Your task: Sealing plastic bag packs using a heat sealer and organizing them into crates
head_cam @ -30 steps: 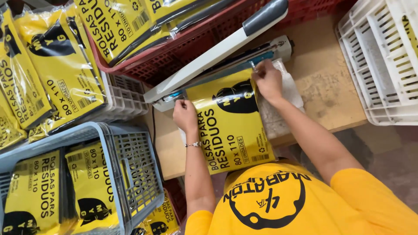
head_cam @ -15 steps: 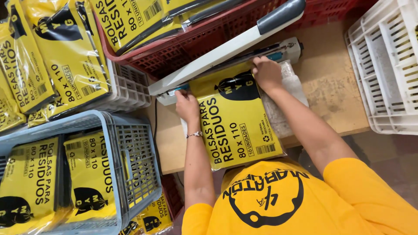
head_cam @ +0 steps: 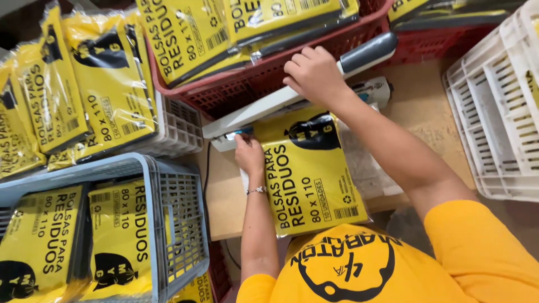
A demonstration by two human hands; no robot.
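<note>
A yellow packet of bags with black print (head_cam: 314, 179) lies on a wooden table (head_cam: 415, 106), its top edge under the raised arm of a white heat sealer (head_cam: 264, 109). My left hand (head_cam: 250, 154), with a bracelet at the wrist, presses the packet's upper left corner next to the sealer's base. My right hand (head_cam: 314, 76) grips the sealer arm from above, just left of its grey handle end (head_cam: 368, 51). The arm still stands tilted above the packet.
A red basket (head_cam: 241, 90) with yellow packets stands behind the sealer. A blue-grey crate (head_cam: 179, 213) with more packets is at the left, a white crate (head_cam: 179, 132) above it, and a white crate (head_cam: 494, 112) at the right.
My right hand left the packet's top right edge and took hold of the sealer arm. My left hand stayed on the packet's corner.
</note>
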